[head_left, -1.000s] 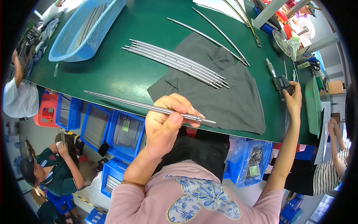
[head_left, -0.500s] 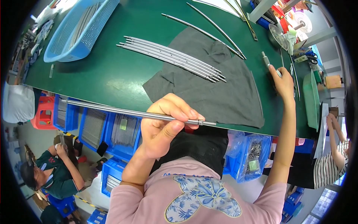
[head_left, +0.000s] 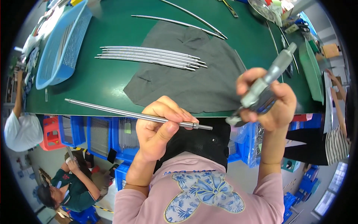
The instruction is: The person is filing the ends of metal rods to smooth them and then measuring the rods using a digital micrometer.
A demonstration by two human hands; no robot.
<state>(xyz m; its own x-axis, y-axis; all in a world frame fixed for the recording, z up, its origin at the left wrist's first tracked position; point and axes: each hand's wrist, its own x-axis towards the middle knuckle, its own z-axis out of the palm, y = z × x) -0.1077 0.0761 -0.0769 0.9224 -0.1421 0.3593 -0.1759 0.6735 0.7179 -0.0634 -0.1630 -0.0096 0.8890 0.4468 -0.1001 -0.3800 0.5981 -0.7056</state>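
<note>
The broad green tabletop fills the upper view, its far side cut off by the frame and its straight front edge running just beyond the person's waist. Below that edge, blue plastic crates stand partly hidden, some holding thin rods, and a co-worker in a dark green shirt sits at lower left. On the table a crumpled dark grey cloth lies partly covered by a bundle of slim, shiny steel rods, whose left ends rest on bare tabletop. At upper left, a light blue perforated plastic basket holds more rods, hard to count. The left hand, palm turned up, grasps a single polished steel rod near its right end between thumb and fingers; the rod is aslant in the air, left end over the table, stepped right tip before the dark clothing, its gripped stretch hidden. The right hand, raised and blurred, has its fingers curled around a silver-and-black micrometer, tilted well apart from the rod; fingers and blur obscure much of its frame.
</note>
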